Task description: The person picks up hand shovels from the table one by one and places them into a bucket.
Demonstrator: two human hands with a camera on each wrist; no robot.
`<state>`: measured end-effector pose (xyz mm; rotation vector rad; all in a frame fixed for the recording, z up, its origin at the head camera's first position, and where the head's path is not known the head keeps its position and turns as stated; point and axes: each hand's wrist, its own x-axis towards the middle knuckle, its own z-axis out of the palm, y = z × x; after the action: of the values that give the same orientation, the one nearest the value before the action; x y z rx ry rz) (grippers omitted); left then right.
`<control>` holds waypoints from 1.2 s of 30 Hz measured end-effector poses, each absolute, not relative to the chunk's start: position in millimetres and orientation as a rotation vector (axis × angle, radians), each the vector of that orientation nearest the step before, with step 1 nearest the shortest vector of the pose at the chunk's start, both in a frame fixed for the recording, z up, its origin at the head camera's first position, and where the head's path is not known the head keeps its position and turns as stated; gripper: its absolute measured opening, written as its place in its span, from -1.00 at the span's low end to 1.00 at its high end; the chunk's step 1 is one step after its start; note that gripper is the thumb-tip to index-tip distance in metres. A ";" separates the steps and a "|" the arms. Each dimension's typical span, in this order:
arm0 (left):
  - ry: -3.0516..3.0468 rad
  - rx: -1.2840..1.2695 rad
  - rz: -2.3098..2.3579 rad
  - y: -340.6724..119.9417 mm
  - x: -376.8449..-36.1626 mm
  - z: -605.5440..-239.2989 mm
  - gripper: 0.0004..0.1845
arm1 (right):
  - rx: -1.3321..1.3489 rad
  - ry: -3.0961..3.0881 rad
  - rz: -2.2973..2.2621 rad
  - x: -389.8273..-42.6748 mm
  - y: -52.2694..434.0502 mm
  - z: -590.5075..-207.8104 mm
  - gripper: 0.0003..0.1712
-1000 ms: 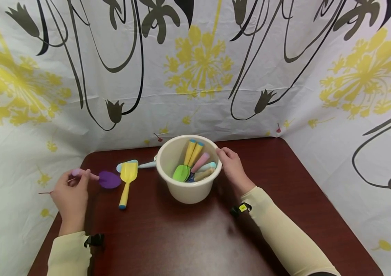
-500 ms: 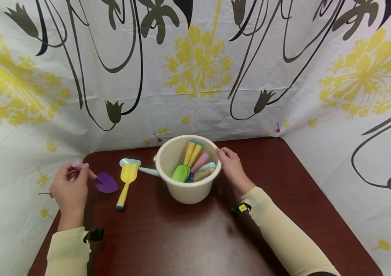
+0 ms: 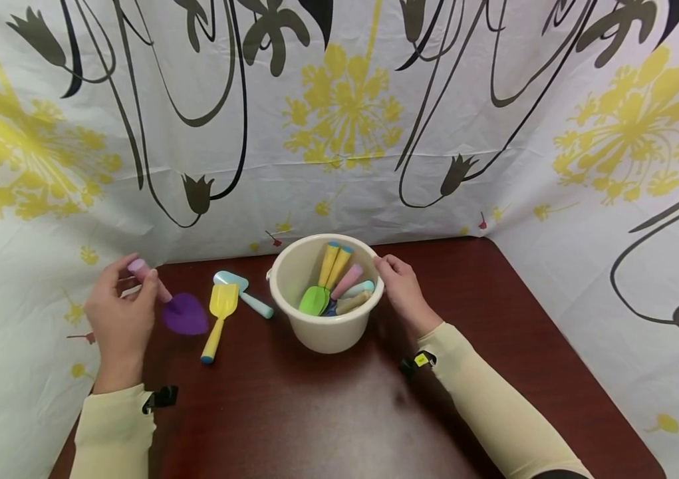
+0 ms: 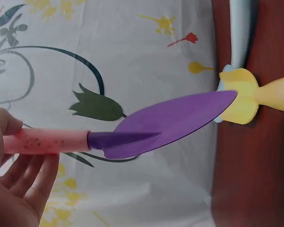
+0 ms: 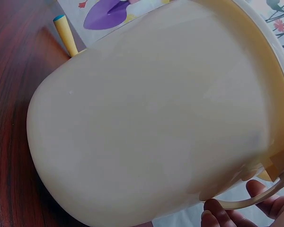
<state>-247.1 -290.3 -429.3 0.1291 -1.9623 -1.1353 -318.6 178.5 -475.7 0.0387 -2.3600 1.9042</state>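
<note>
A small trowel with a purple blade (image 3: 185,314) and a pink handle (image 4: 47,141) is held in my left hand (image 3: 119,326), which pinches the handle between thumb and fingers. At the rim of a cream bucket (image 3: 327,332), my right hand (image 3: 399,289) grips the right side; in the right wrist view, its fingers (image 5: 220,215) curl about the bucket's handle (image 5: 251,201). Yellow-handled tools (image 3: 332,266), a green scoop (image 3: 315,301), a pink handle (image 3: 348,281) and other handles lie inside the bucket. What lies deeper is hidden.
Between the trowel and the bucket, a yellow shovel (image 3: 219,319) lies on the dark red table (image 3: 291,412). A light-blue tool (image 3: 243,293) lies behind it, partly covered by its blade. A patterned cloth (image 3: 345,193) hangs behind the table and along both sides.
My left hand has risen slightly, and the trowel's handle now points more steeply upward. The light-blue tool has turned, its handle end swinging toward me. My right hand stays on the bucket.
</note>
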 end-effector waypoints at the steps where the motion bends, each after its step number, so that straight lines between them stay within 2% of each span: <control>1: -1.978 0.106 -1.130 -288.6 -246.4 -425.9 -0.58 | 0.040 -2.361 1.903 -318.4 178.4 -475.6 -0.41; 12: -2.115 -0.126 -1.092 -267.2 -243.8 -392.7 -0.63 | 0.039 -2.365 1.883 -318.4 177.8 -476.0 -0.40; 23: -2.113 -0.187 -1.180 -252.3 -252.3 -371.0 -0.60 | 0.025 -2.338 1.926 -318.9 177.4 -476.1 -0.39; 36: -1.995 -0.420 -1.233 -230.2 -262.2 -336.6 -0.61 | 0.041 -2.342 1.935 -318.3 177.1 -475.1 -0.41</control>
<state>-262.2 -230.2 -336.6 -0.4204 -1.9946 -1.2331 -318.3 177.1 -475.1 0.0410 -2.3418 1.9354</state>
